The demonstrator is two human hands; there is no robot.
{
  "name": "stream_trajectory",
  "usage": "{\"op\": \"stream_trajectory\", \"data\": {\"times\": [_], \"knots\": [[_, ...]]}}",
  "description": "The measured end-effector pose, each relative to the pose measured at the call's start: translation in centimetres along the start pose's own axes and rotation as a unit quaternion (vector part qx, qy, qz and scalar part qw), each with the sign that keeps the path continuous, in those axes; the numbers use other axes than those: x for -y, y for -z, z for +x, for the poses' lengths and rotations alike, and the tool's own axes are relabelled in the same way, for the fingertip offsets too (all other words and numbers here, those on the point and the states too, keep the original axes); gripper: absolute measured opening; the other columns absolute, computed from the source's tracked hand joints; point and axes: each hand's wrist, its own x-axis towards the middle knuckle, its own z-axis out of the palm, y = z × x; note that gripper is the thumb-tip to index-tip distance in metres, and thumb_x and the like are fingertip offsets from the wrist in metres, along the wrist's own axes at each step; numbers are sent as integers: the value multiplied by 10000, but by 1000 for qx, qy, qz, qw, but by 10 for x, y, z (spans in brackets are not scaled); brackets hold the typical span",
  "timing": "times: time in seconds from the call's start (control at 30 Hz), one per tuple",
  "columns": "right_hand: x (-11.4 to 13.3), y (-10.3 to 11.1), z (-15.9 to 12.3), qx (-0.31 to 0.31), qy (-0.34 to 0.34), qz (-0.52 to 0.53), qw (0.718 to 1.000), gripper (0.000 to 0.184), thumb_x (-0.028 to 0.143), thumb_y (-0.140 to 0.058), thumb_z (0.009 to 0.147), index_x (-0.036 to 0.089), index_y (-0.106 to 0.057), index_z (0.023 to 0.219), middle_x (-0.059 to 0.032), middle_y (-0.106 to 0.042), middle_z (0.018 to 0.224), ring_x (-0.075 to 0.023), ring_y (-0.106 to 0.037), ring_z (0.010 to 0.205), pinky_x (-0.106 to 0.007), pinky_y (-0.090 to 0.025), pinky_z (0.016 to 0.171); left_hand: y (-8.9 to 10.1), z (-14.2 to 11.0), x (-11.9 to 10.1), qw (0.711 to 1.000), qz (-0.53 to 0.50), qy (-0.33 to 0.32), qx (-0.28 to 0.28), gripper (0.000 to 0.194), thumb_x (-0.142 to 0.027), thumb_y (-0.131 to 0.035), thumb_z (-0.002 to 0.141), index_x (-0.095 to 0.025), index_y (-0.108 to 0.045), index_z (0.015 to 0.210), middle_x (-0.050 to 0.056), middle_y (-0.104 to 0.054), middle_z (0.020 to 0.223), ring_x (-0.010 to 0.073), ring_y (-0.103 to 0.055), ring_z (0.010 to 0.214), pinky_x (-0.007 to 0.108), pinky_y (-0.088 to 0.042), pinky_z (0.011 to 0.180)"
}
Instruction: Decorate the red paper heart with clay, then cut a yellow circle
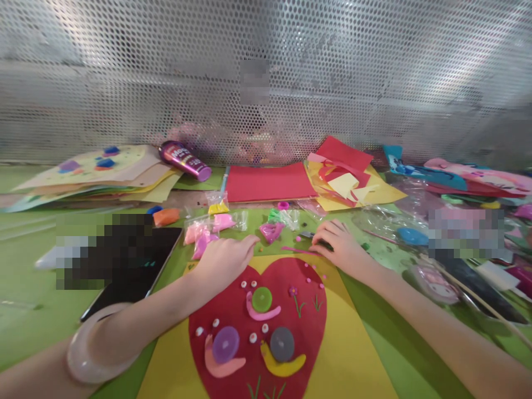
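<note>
On a yellow sheet (357,343) lies a red paper heart (257,382) with three clay snails: a pink one with a green shell (262,300), one with a purple shell (226,344) and a yellow one with a grey shell (282,344). My left hand (226,260) is over the heart's upper left edge, its fingers pressed together; what they hold, if anything, is hidden. Beyond the heart's upper right, my right hand (338,244) has curled fingers around what looks like a small craft knife (307,235). A thin magenta clay strip (297,250) lies beside its fingertips.
Bags of pink clay (203,241) and a magenta clay lump (271,231) lie beyond the sheet. A black tablet (128,277) is at left. Red paper (270,183), a purple tube (187,160) and paper scraps (353,183) lie before a perforated metal panel (266,77).
</note>
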Motion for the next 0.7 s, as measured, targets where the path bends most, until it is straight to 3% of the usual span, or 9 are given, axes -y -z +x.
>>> {"op": "stream_trajectory", "data": {"times": [0.3,0.7], "knots": [[0,0,1,-1,-5,20,1000,122,260,-584,794,169,-639,733,-39,-568,799,-188,-449,822,-337,-351,766,2,1,-1,1000,2,1,7,327,-256,-302,870,-247,-561,1070,28,-686,714,242,-643,636,265,-336,476],[-2,4,-2,14,18,27,999,219,197,-488,849,216,-673,966,-67,-549,871,-201,-424,846,-370,-367,767,1,1,-1,1000,-14,4,2,339,-261,-310,863,-239,-563,1088,30,-686,712,224,-642,628,250,-346,473]]}}
